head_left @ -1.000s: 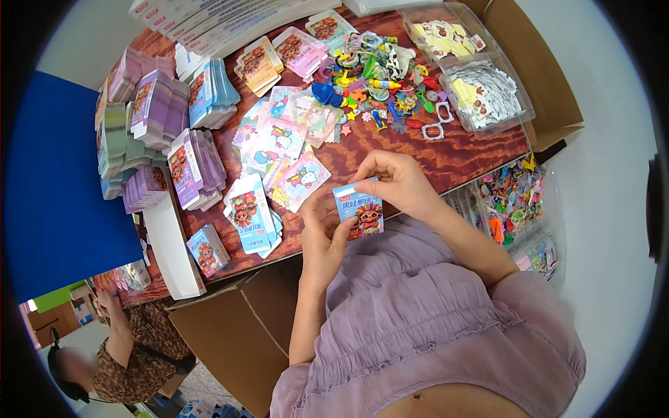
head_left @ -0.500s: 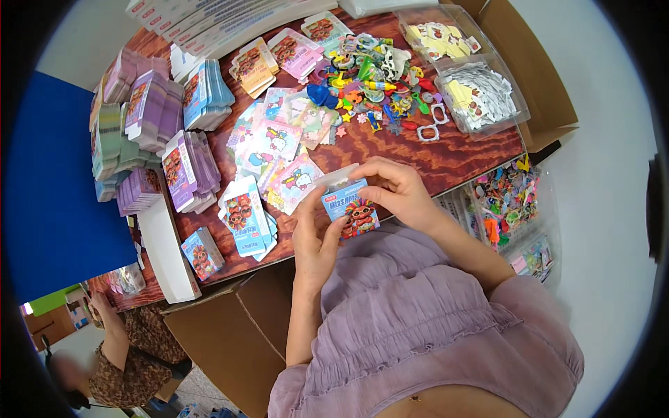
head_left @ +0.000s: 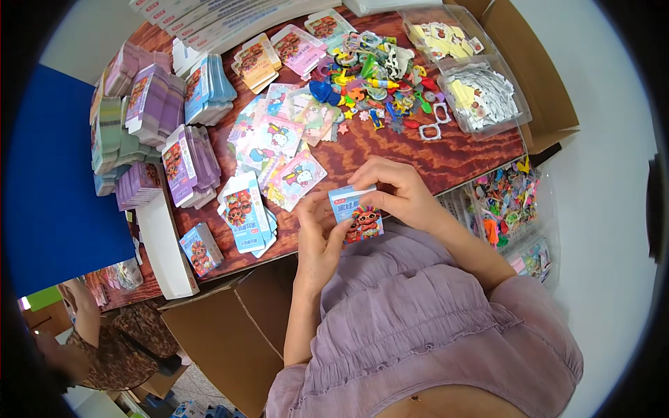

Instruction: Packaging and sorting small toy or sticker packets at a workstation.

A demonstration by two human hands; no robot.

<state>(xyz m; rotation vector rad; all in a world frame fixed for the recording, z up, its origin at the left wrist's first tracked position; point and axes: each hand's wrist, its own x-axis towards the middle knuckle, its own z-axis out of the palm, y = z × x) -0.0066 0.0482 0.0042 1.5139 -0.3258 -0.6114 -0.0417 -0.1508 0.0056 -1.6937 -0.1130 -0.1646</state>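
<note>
Between my two hands, in front of my chest at the table's near edge, is a small blue cardboard box (head_left: 359, 217) with a cartoon picture on its front. My left hand (head_left: 319, 226) grips its left side, thumb on the front face. At the top edge, the fingers of my right hand (head_left: 394, 187) press on the box's folded top. Its inside is hidden. Just left lie flat blue box blanks (head_left: 245, 216) in a loose stack, and a second blue box (head_left: 201, 250) stands made up near the table edge. Pastel cartoon cards (head_left: 296, 177) are spread beyond my left hand.
A pile of small colourful plastic trinkets (head_left: 380, 83) lies ahead. Clear bins hold paper pieces (head_left: 481, 94) at far right; more trinkets (head_left: 507, 198) fill a bin below. Stacked folded boxes (head_left: 191, 167) and a white tray (head_left: 165, 244) stand left. Another person (head_left: 132, 341) works at lower left.
The raised white flap at the top of the blue box is folded down, and its top now looks closed. The other person at lower left has shifted.
</note>
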